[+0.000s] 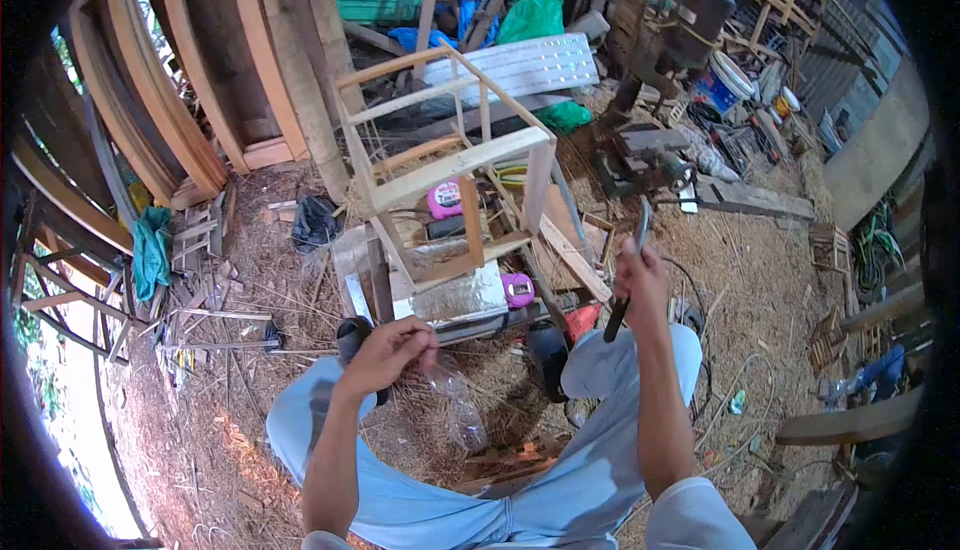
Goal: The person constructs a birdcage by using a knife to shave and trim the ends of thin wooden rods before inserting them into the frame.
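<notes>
My right hand (642,275) is wrapped round a hammer (617,318) with a black handle; its curved metal end points up, away from me. My left hand (398,352) has its fingers pinched together over my left knee; whatever is between them is too small to make out. Just below those fingertips is a clear plastic bottle (462,415). In front of both hands stands a small wooden frame (460,168) with legs and crossbars, on a low work surface (480,295). A pink tape measure (444,200) shows through the frame, and a second pink item (517,291) lies beside it.
Wood shavings cover the ground (240,430). Wooden frames (265,60) lean at the left. Ahead right stands a dark metal machine (640,150). Farther back are a green bag (532,15), a perforated white panel (540,60) and a white bucket (730,78). A loose cable runs at right.
</notes>
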Demonstrator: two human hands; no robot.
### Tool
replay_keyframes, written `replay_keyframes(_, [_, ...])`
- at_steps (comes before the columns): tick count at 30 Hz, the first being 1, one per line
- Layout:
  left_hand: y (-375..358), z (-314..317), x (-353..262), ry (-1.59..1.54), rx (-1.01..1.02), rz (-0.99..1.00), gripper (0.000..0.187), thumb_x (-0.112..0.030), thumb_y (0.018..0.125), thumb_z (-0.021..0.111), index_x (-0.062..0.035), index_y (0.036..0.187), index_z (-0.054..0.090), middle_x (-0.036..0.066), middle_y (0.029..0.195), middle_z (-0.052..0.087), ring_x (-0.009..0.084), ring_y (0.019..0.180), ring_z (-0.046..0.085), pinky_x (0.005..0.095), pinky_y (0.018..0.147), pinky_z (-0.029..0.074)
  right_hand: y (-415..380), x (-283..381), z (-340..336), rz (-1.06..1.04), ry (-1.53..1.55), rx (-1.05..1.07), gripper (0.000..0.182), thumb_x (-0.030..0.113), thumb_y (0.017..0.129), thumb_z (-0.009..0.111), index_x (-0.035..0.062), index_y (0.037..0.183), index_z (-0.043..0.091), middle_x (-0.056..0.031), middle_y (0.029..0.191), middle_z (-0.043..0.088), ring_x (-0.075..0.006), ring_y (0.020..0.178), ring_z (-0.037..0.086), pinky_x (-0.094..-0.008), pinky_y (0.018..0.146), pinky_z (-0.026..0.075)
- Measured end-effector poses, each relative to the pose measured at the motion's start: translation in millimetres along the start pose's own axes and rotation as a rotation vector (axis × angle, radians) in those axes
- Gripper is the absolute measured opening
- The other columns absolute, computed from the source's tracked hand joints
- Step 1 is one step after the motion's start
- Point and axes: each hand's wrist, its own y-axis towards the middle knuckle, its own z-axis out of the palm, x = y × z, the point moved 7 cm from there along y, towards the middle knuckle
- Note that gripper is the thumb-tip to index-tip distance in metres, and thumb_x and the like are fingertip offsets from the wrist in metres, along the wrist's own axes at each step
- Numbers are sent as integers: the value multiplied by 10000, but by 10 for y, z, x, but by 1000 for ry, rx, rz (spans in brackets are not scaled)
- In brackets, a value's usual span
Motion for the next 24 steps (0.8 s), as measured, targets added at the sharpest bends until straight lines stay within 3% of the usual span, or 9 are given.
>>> replay_keyframes(2, [90,102,2,36,-67,83,236,-226,939,511,1,880,540,41,767,570,122,698,539,267,657,456,-198,-46,341,-62,-376,66,247,234,882,598,44,1039,616,29,727,565,-28,487,410,-190,415,310])
replay_keyframes(4, [155,292,-145,-25,-104,240,225,-218,927,535,2,881,552,44,795,582,131,758,563,277,702,468,-464,-39,837,-157,-416,235,324,260,878,612,71,1140,581,74,608,416,-15,468,324,-185,406,235])
replay_keyframes(7, [202,359,-113,-101,-253,253,191,-181,911,562,8,885,574,50,827,594,129,813,573,277,761,468,-678,-303,1145,55,-271,470,352,233,869,629,55,1166,568,75,607,406,-17,478,320,-194,417,221])
replay_keyframes(8, [223,379,-124,-98,-272,255,191,-181,911,562,8,885,574,50,827,594,129,813,573,277,761,468,-705,-380,1216,-34,-282,568,311,198,863,638,51,1132,584,77,601,401,-20,477,312,-204,420,209])
replay_keyframes(10, [236,281,-184,11,-464,265,158,-146,895,580,11,891,596,52,876,603,124,840,575,262,798,459,-808,-409,1261,100,-400,505,245,203,841,664,40,1024,652,31,790,615,-24,611,475,-205,489,360])
replay_keyframes(14, [299,299,-123,19,-446,326,183,-178,888,598,-3,928,630,45,908,609,109,869,555,253,776,438,-803,-412,1417,-13,-431,510,215,194,843,664,34,987,659,46,684,584,-29,580,467,-209,502,369])
replay_keyframes(18, [279,233,-188,54,-449,399,158,-150,890,589,-1,935,619,60,937,594,119,874,559,255,779,442,-747,-526,1348,119,-531,547,188,166,838,667,24,960,655,32,719,581,-45,618,482,-223,544,385])
replay_keyframes(21, [143,-46,-312,-239,-507,399,143,-120,898,568,3,967,590,66,940,596,131,859,571,268,780,461,-703,-480,1333,-124,-644,596,151,135,844,649,12,931,638,-3,744,587,-68,652,505,-239,569,398])
replay_keyframes(24, [-22,-374,-459,-208,-614,537,151,-97,913,534,-4,1031,536,95,923,594,172,787,610,307,705,526,-729,-436,1318,-409,-759,668,117,109,859,615,4,911,621,-39,749,588,-85,661,524,-253,586,414])
